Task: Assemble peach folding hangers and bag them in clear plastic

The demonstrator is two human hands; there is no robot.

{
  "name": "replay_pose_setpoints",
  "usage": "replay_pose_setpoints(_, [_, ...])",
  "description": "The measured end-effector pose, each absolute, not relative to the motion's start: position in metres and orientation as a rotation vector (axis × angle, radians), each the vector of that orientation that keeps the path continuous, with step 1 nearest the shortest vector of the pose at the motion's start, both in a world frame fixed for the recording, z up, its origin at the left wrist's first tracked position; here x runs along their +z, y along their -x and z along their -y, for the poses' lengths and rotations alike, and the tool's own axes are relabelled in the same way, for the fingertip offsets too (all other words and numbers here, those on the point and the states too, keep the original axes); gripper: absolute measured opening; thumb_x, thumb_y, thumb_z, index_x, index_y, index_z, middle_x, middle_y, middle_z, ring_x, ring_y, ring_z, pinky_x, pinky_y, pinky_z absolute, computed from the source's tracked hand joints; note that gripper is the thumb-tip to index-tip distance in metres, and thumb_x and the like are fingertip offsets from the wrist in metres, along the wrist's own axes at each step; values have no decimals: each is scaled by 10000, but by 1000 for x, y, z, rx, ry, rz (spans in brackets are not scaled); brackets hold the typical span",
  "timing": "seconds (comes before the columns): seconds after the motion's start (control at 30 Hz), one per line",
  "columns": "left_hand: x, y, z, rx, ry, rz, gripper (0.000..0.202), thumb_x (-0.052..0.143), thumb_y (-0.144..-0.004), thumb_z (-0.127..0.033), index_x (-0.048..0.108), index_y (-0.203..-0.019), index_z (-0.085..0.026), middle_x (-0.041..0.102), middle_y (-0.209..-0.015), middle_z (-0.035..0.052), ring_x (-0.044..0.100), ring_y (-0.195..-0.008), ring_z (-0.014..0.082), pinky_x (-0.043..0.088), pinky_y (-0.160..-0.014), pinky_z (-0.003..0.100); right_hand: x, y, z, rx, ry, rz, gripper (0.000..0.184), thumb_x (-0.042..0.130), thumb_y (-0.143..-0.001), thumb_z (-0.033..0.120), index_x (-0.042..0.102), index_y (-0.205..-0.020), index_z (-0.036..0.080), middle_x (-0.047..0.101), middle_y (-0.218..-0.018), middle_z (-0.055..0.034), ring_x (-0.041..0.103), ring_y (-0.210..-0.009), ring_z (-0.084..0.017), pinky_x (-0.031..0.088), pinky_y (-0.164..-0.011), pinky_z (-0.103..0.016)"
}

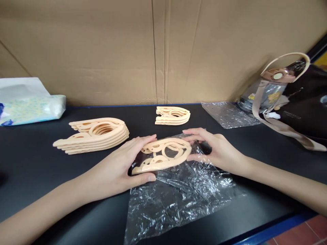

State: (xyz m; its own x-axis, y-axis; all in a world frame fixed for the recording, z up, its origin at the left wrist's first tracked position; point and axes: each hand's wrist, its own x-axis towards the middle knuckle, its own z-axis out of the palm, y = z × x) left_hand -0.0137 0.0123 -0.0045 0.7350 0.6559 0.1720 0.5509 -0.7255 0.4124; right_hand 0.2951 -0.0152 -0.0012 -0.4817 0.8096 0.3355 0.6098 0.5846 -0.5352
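Observation:
A small stack of peach plastic folding hangers [165, 154] lies on a clear plastic bag [178, 194] spread on the black table [38, 163]. My left hand [125, 170] grips the stack's left end, thumb below and fingers curled over the top. My right hand [214, 148] holds its right end at the bag's mouth, fingers closed round hangers and film. A larger pile of the same hangers [94, 134] sits to the left, and a smaller folded pile [172, 115] lies farther back.
A tissue pack [30, 107] rests at the far left. Another clear bag [228, 114] lies at the back right beside a water bottle with a strap [268, 92] and a black bag [306, 109]. A cardboard wall [153, 51] stands behind. The table's blue front edge [281, 226] is near.

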Motion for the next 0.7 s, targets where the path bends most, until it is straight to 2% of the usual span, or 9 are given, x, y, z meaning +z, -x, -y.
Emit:
replay_pose_setpoints(0.17, [-4,14,-11,458,-2598,-927,784,634,-895,-540,242,-1534,-308,469,-1534,82,542,-1310,293,492,-1045,409,-5,-286,16,425,1092,2215,609,801,-802,375,507,-1311,215,761,-1066,-10,709,-884,-156,556,-844,-307])
replay_pose_setpoints(0.27, [-2,11,-8,475,-2564,-965,735,603,-916,-528,249,-1527,-323,491,-1513,66,548,-1296,281,489,-1035,398,-6,-283,16,394,1091,2214,592,795,-808,381,520,-1305,217,756,-1070,-13,708,-890,-163,560,-848,-317])
replay_pose_setpoints(0.43, [-3,8,-4,495,-2531,-997,723,596,-915,-540,236,-1519,-372,472,-1520,21,530,-1300,257,443,-1077,395,-9,-283,13,464,955,2244,472,678,-919,338,508,-1342,213,682,-1290,-53,698,-1046,-148,555,-924,-287])
replay_pose_setpoints(0.5, [-3,8,-4,490,-2527,-998,744,613,-903,-539,232,-1522,-380,479,-1510,14,538,-1288,256,445,-1074,394,-9,-283,12,511,929,2247,464,662,-934,304,495,-1359,218,672,-1316,-51,697,-1075,-142,552,-937,-275])
replay_pose_setpoints(0.57, [-4,8,-5,481,-2527,-993,771,636,-886,-534,236,-1525,-376,497,-1490,21,554,-1266,262,460,-1058,396,-9,-282,11,562,947,2229,510,685,-919,291,474,-1379,230,708,-1262,-32,705,-1072,-141,558,-917,-267])
replay_pose_setpoints(0.7, [-4,9,-7,475,-2602,-938,835,675,-843,-569,254,-1528,-340,489,-1503,65,524,-1309,309,478,-1044,425,-10,-279,13,595,1010,2156,572,753,-863,312,483,-1363,247,752,-1175,-6,730,-995,-143,580,-785,-247])
